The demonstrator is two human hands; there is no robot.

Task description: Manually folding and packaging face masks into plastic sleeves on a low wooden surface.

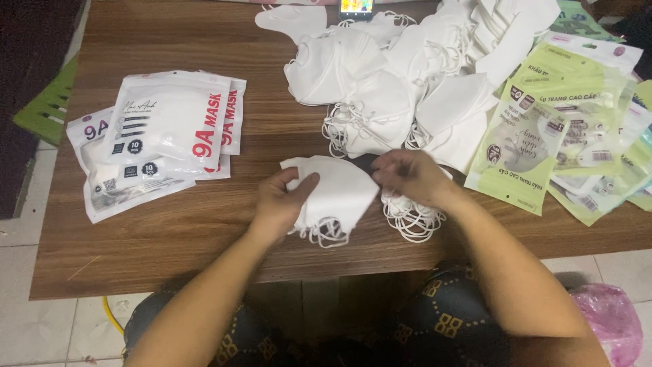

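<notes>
Hands (285, 200) on soft (folded) white masks (336, 194)

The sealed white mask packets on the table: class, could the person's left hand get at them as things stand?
Probably yes: the sealed white mask packets lie just beyond the left hand across bare table, though that hand holds a stack of masks.

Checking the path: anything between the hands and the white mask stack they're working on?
Nothing visible. The left hand and right hand both already grip the stack of white masks, which lies on the wooden table, apart from the packs.
</notes>
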